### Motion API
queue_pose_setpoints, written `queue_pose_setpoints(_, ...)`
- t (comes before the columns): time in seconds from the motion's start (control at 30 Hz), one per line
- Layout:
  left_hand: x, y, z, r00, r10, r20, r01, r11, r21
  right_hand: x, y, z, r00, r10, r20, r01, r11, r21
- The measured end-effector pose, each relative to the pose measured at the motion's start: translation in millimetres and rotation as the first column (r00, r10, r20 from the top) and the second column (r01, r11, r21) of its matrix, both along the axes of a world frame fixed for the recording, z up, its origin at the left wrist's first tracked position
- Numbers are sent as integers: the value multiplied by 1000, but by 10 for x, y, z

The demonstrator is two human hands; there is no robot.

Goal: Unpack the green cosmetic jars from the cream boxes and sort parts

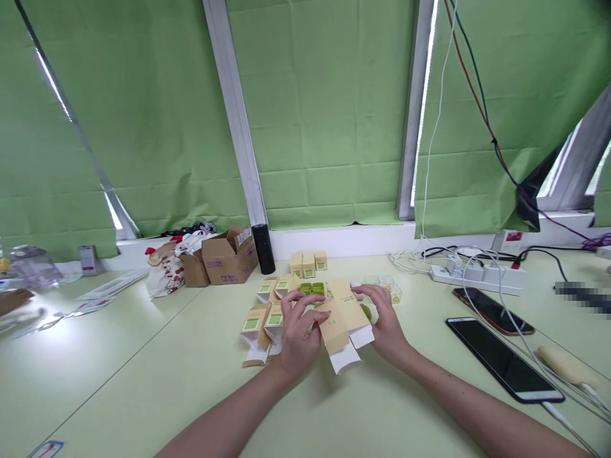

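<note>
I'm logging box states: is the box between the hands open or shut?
The box is open at its near end: white flaps stick out there. Far end: cannot tell.

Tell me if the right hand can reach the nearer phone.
Probably yes: nothing visible stands between the right hand and the nearer phone, though a white cable meets its near end.

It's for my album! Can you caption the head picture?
An open-flapped cream box between left grip and right grip, other boxes beyond on the table.
</note>
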State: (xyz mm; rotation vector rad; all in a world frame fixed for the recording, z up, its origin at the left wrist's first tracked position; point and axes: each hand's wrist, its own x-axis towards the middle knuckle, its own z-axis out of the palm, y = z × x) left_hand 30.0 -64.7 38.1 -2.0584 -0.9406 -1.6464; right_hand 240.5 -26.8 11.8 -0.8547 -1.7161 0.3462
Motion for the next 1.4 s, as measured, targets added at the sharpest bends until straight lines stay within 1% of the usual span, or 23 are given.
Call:
queue_pose_setpoints(0.1, -2, 3, 22, 1000, 26, -17, -25, 998, 50, 6, 12, -22, 1000, -16, 14, 15, 1000, 5)
queue_pose_setpoints(0.23, -10, 12, 34, 999, 34, -23, -33, 997, 64, 14, 29, -59, 999, -46, 21, 45, 998, 45)
queue_pose_setpoints(0.37, -9, 13, 35, 1000, 19, -9, -19, 999, 42, 16, 27, -57, 995, -87, 48, 79, 985, 154)
queue_pose_setpoints(0.47, -7, 15, 21, 1000, -7, 9, 7, 1000, 9, 15, 22, -23, 995, -79, 63, 63, 972, 225)
queue_pose_setpoints(0.6, -12, 16, -21, 999, -23, 26, 24, 998, -59, 6, 20, 32, 999, -29, 42, 17, 965, 262)
queue_pose_setpoints(0.73, -18, 18, -62, 995, -7, 99, 23, 987, -159, 0, 1, 88, 1000, 12, -2, -11, 958, 286)
queue_pose_setpoints(0.8, -20, 28, -77, 987, 17, 158, 20, 974, -227, 7, 7, 128, 999, 34, -35, -24, 967, 253)
queue_pose_setpoints(0.87, -20, 44, -90, 975, 58, 216, 13, 948, -317, 30, 70, 187, 993, 47, -105, -30, 987, 159)
queue_pose_setpoints(0.9, -20, 53, -97, 969, 78, 236, 14, 932, -363, 50, 136, 225, 987, 44, -153, -30, 995, 94)
queue_pose_setpoints(0.93, -19, 61, -104, 965, 90, 246, 18, 914, -404, 76, 228, 269, 977, 10, -212, -6, 1000, 17)
queue_pose_setpoints(1.0, -14, 72, -118, 965, 97, 244, 31, 882, -471, 147, 490, 373, 944, -46, -327, 19, 996, -84)
queue_pose_setpoints(1.03, -10, 74, -125, 967, 96, 238, 36, 867, -497, 193, 653, 429, 923, -71, -377, 14, 988, -153)
queue_pose_setpoints(1.07, -5, 73, -131, 968, 97, 232, 39, 853, -520, 243, 830, 484, 903, -120, -413, 10, 966, -258)
queue_pose_setpoints(1.17, 17, 64, -147, 970, 101, 222, 44, 821, -569, 411, 1376, 614, 893, -232, -386, 63, 913, -403)
queue_pose_setpoints(1.23, 32, 57, -155, 972, 88, 218, 59, 804, -591, 519, 1700, 644, 887, -311, -342, 111, 861, -496)
queue_pose_setpoints(1.3, 43, 56, -161, 974, 60, 216, 84, 798, -597, 611, 1965, 618, 887, -367, -282, 146, 800, -582)
queue_pose_setpoints(1.4, 50, 68, -172, 978, 12, 211, 117, 801, -587, 709, 2248, 492, 892, -413, -185, 190, 713, -674)
